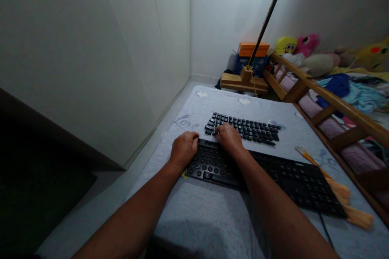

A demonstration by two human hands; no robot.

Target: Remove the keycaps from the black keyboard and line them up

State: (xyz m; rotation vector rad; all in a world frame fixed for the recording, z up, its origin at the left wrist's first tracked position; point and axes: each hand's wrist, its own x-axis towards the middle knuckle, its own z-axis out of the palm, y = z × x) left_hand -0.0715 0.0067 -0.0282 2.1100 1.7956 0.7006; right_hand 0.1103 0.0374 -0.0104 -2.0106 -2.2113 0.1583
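A black keyboard (214, 164) lies across the cloth-covered surface, its left part stripped of keycaps so that round key mounts show. At its far left corner, my left hand (184, 148) is closed on the edge with curled fingers. Behind the keyboard, loose black keycaps (252, 129) are laid out in rows. My right hand (228, 139) reaches over the keyboard to the left end of these rows. Its fingers are bent and pinched at a keycap, which they largely cover. The right forearm hides the middle of the keyboard.
A brush (302, 152) and an orange cloth (358, 215) lie right of the keyboard. A cable (325, 230) runs toward me. A wooden bed rail (331, 95) borders the right side, a white cabinet (136, 48) the left. A pole on a wooden stand (243, 79) rises behind.
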